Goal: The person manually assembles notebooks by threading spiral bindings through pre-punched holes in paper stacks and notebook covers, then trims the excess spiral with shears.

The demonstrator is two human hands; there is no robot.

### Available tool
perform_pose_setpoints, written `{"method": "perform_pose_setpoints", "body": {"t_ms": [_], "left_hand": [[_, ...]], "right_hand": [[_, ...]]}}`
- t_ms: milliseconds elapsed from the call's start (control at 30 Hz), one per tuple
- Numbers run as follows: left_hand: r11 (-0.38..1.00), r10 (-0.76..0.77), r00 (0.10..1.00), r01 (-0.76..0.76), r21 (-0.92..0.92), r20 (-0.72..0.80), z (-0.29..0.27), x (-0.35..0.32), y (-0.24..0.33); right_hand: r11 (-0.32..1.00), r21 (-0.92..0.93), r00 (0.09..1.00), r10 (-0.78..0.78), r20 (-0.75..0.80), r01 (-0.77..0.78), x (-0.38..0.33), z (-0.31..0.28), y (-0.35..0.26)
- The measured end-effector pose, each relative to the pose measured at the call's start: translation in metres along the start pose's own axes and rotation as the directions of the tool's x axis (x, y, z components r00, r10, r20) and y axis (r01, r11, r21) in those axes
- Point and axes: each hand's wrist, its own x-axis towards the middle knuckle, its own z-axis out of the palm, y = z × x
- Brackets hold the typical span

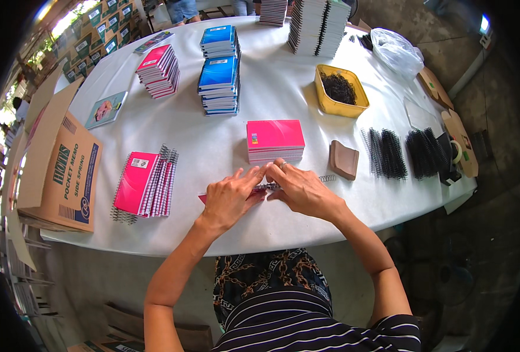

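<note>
Close to the table's near edge, my left hand (232,195) is closed on a pink memo notebook (202,198), mostly hidden beneath the fingers. My right hand (305,189) meets it, fingers pinched on a dark wire coil (327,178) whose free end sticks out to the right. The coil lies along the notebook's edge, between both hands. Just beyond my fingertips stands a stack of pink covers and pages (275,139). A brown block (343,159) rests right of my right hand. Left of my left hand lie pink notebooks with coils protruding (135,183).
Bunches of black coils (387,154) lie at the right, near a yellow tub (343,107) of dark coils. Blue notebooks (219,76) and pink notebooks (159,71) are stacked farther back. An open cardboard box (66,176) stands at the left edge; a clear plastic bag (396,53) sits far right.
</note>
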Motion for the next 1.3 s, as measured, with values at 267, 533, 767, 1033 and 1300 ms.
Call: {"method": "perform_pose_setpoints", "body": {"t_ms": [267, 533, 767, 1033, 1300], "left_hand": [[0.998, 0.047, 0.935, -0.029, -0.058, 0.351, -0.026, -0.003, -0.004], [0.996, 0.08, 0.959, -0.064, -0.068, 0.271, -0.034, -0.018, 0.004], [0.994, 0.059, 0.994, -0.067, 0.083, 0.096, -0.025, -0.035, -0.019], [0.999, 0.017, 0.994, -0.022, 0.043, 0.112, -0.023, -0.029, -0.023], [0.984, 0.041, 0.997, -0.053, 0.172, 0.071, -0.023, -0.032, -0.035]], "right_hand": [[0.987, 0.052, 0.978, 0.144, 0.149, -0.153, -0.019, -0.054, 0.053], [0.894, 0.012, 0.871, 0.433, 0.23, -0.448, -0.058, -0.103, 0.125], [0.867, 0.443, 0.817, -0.075, 0.572, -0.23, 0.017, -0.029, 0.046], [0.812, 0.554, 0.841, -0.162, 0.516, -0.183, 0.03, -0.026, 0.058], [0.752, 0.627, 0.859, -0.171, 0.483, -0.203, 0.036, -0.026, 0.051]]}}
